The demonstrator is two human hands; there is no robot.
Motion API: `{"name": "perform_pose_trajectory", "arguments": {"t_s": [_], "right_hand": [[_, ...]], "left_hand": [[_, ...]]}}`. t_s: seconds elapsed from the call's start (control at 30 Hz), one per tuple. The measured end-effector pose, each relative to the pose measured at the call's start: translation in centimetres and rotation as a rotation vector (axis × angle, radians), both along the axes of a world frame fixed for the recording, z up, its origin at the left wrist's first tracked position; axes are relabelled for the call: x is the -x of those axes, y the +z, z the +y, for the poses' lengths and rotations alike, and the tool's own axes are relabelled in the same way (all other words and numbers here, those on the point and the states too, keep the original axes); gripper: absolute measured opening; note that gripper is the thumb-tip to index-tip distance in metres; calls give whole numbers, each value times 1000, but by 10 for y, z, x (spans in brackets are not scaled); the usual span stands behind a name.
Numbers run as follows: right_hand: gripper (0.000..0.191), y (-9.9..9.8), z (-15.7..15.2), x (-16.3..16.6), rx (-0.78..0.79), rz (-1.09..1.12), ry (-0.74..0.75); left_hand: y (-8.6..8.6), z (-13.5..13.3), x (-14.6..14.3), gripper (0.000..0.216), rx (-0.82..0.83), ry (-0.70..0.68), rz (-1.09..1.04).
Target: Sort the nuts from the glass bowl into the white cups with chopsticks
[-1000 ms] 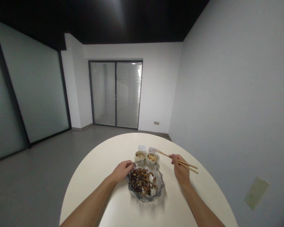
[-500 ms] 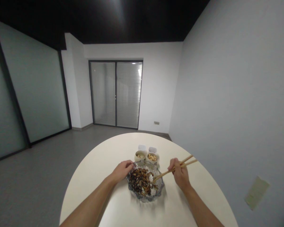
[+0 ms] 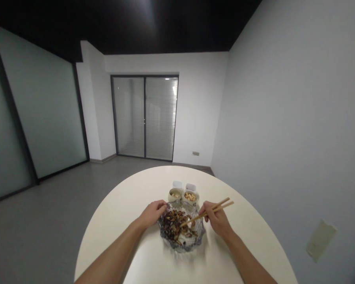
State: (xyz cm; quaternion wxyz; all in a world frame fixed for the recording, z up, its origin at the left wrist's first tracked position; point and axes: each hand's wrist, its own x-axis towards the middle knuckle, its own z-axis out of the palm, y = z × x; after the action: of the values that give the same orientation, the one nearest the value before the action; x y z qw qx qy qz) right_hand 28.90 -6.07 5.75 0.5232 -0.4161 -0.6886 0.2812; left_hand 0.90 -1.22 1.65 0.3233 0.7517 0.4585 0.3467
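Note:
A scalloped glass bowl (image 3: 198,236) full of dark brown pieces stands on the round white table (image 3: 130,197) in front of me. My left hand (image 3: 152,213) curls over its left rim, fingers closed on the edge. My right hand (image 3: 214,220) pinches a pair of wooden chopsticks (image 3: 208,212) whose tips reach down into the dark pieces near the bowl's middle.
Behind the glass bowl stand two small cups, the left cup (image 3: 175,194) with pale bits and the right cup (image 3: 190,196) with yellowish nuts, and two small white containers (image 3: 177,184) beyond them. A grey wall runs close on the right. The table edge curves round at left.
My right hand swung the chopsticks from over the right cup down and leftward; their tips now sit deeper in the glass bowl. The left hand stayed on the rim.

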Motion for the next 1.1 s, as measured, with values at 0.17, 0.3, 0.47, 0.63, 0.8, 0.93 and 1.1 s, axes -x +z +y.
{"name": "perform_pose_trajectory", "arguments": {"t_s": [0.17, 0.3, 0.47, 0.63, 0.8, 0.93, 1.1], "right_hand": [[63, -2, 5, -6, -132, -16, -23], [65, -2, 8, -11, -166, 9, -68], [69, -1, 8, -12, -125, 47, -75], [70, 0, 2, -4, -73, 69, -18], [69, -2, -3, 3, 17, 12, 50], [70, -3, -2, 4, 41, 4, 51], [69, -1, -4, 3, 37, 1, 48]], "left_hand": [[0, 1, 0, 36, -3, 0, 12], [-1, 2, 0, 35, 4, -9, -3], [0, 0, 0, 35, -7, 2, 12], [3, -2, -1, 34, 11, -2, -5], [3, -1, -1, 35, 10, 12, -8], [3, -1, 0, 35, 9, 10, -9], [4, -1, 0, 36, 2, 9, 3]]}}
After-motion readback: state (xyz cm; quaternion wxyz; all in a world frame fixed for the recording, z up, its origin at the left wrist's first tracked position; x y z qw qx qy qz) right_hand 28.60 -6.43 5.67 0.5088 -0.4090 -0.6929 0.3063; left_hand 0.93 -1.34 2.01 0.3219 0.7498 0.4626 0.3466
